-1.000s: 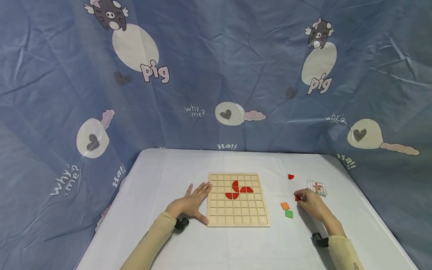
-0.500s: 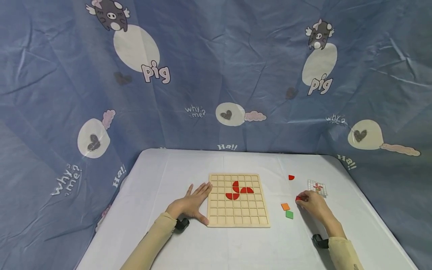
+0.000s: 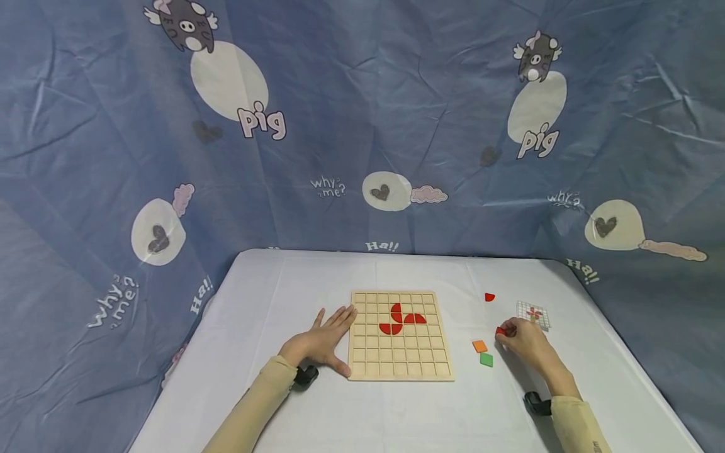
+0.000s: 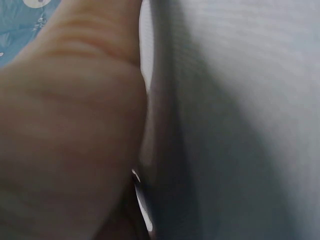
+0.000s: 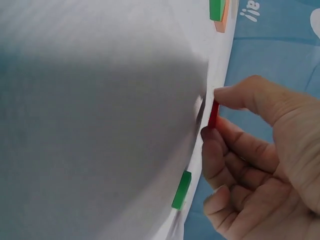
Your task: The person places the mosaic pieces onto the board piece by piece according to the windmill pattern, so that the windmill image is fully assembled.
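A square wooden grid board (image 3: 401, 358) lies on the table, with several red rounded pieces (image 3: 396, 313) set in its middle cells. Fingers spread, the left hand (image 3: 318, 341) touches the board's left edge with fingertips and thumb. Right of the board, the right hand (image 3: 527, 343) pinches a red piece (image 5: 213, 115) between thumb and fingertips, just over the table. Near that hand lie an orange square tile (image 3: 479, 346) and a green tile (image 3: 486, 360). The right wrist view shows another green tile (image 5: 181, 190) below the fingers.
Beyond the right hand lies a small pattern card (image 3: 539, 309) with a printed grid and red flower, partly covered by the hand. One loose red piece (image 3: 489, 297) is farther back. White cloth covers the table (image 3: 294, 277); a blue printed curtain (image 3: 317, 126) surrounds it.
The red piece has been turned slightly in the right hand's fingertips, the hand staying almost in place. The left hand and the board have not moved.
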Motion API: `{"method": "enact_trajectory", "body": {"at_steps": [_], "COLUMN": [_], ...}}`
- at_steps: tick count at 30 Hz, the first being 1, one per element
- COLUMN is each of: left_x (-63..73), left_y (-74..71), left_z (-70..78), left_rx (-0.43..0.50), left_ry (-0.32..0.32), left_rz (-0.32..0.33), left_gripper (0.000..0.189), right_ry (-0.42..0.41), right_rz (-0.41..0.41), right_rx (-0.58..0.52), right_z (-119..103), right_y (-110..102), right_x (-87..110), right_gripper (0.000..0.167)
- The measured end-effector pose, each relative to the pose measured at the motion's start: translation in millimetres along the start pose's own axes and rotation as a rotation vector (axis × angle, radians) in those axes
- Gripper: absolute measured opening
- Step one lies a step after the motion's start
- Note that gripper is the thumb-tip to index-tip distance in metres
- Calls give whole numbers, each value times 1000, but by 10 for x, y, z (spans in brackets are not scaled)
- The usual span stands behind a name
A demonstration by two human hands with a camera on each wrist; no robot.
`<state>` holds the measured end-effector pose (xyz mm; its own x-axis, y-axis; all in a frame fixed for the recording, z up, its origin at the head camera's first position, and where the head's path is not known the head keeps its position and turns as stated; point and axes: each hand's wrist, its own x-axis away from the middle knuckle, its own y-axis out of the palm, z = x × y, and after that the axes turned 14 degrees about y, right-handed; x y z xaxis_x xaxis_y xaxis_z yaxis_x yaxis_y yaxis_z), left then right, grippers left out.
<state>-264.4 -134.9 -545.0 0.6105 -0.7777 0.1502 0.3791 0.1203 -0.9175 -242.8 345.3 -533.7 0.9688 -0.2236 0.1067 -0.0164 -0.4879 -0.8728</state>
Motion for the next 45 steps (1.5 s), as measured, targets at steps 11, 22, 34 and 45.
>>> {"method": "enact_trajectory", "body": {"at_steps": [11, 22, 34, 45], "left_x": [4, -5, 3, 13], "left_y": [-28, -38, -5, -11], "left_z": [12, -1, 7, 2], "left_rx": [3, 2, -4, -14], "left_ry": [3, -3, 2, 10], "left_rz": [8, 6, 0, -2], "left_gripper": [139, 139, 140, 139], "right_ry": [-64, -230, -365, -400], "right_rz": [7, -15, -107, -146], "right_rx": [-21, -60, -79, -66], "right_z": [-251, -832, -1357, -1512], "right_y": [-61, 137, 519, 761], "right_x": [39, 129, 251, 235], "right_gripper": [25, 18, 19, 15]}}
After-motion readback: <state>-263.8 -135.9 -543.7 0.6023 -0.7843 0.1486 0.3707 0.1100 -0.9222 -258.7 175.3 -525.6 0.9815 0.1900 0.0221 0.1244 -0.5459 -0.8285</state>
